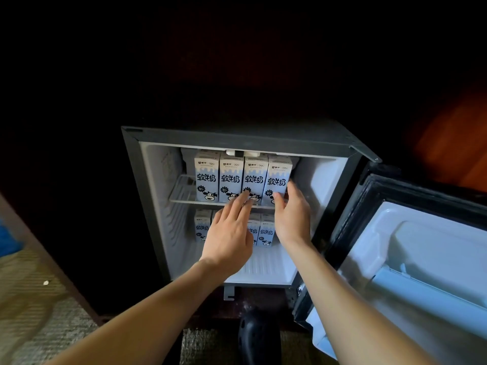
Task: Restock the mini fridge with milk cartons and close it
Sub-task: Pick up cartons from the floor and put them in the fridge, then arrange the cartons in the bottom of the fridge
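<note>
Open mini fridge [237, 143], door [421, 246] swung right. Four milk cartons [207, 177] line its wire shelf [181, 191]; the hands partly hide more below. Left hand [229, 233], fingers straight, touches the third carton [254, 177]. Right hand [292, 214], open, rests against the fourth carton [278, 175]. Dark shoe [258, 338] underneath.

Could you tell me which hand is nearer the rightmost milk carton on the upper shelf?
Right. The right hand touches the rightmost carton; the left hand touches the third carton, to its left.
</note>
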### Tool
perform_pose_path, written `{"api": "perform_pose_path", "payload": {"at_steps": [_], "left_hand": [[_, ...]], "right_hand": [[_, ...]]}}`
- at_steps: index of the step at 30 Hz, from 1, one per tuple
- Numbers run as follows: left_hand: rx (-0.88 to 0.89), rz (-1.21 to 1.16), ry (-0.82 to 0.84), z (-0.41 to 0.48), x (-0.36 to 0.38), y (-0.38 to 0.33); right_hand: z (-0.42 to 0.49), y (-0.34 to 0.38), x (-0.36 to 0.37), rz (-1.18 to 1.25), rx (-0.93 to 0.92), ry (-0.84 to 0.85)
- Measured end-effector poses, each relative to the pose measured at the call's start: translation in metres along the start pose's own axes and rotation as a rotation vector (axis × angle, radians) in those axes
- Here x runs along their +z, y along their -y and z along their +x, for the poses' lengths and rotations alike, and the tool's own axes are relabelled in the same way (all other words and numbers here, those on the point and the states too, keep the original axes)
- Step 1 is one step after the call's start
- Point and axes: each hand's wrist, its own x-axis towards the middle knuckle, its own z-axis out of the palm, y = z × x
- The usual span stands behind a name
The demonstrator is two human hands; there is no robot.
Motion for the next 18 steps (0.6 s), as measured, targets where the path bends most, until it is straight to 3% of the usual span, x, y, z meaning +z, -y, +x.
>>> {"api": "perform_pose_path", "payload": {"at_steps": [6, 12, 16, 18], "left_hand": [[0.069, 0.101, 0.087, -0.003, -0.003, 0.005], [0.137, 0.306, 0.212, -0.002, -0.022, 0.0], [0.206, 0.319, 0.318, -0.015, -0.047, -0.012], [0.244, 0.345, 0.35, -0.027, -0.066, -0.021]], "right_hand": [[-0.005, 0.007, -0.005, -0.126, 0.035, 0.058], [-0.009, 0.02, -0.041, -0.352, 0.134, 0.366], [-0.028, 0.035, -0.077, -0.301, 0.148, 0.79], [-0.039, 0.05, -0.104, -0.342, 0.121, 0.858]]}}
